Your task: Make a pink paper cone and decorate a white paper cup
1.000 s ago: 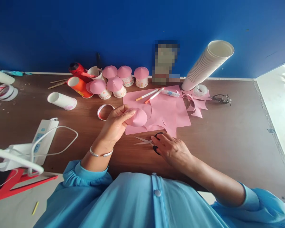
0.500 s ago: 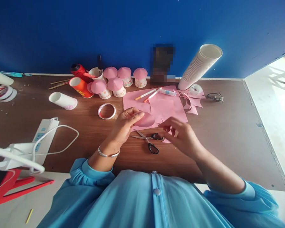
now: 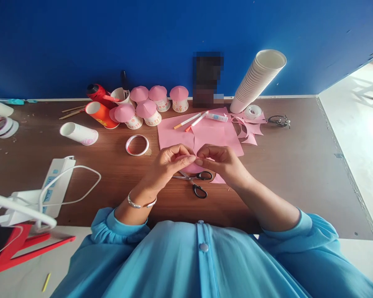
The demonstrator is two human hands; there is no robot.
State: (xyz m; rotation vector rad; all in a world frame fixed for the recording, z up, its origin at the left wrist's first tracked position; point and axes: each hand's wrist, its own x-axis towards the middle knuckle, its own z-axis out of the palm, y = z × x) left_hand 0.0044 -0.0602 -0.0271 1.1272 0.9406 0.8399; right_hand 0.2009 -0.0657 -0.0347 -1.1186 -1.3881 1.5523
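Mostly hidden: small pink paper round (image 3: 191, 167) between fingers (image 3: 186, 159).

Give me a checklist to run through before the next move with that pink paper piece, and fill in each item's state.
1. Both hands on the piece: left hand and right hand pinch the pink paper piece between their fingertips. Ok.
2. Scissors put down: they lie on the table just below the hands, blades closed, nobody holding them. Ok.
3. Glue tube at hand: it lies on the pink sheet beside the markers, beyond the hands. Ok.
4. Overlapped edges of the piece stuck: hidden by the fingers. Cannot tell.
5. Tape ring near: it lies just left of the left hand. Ok.
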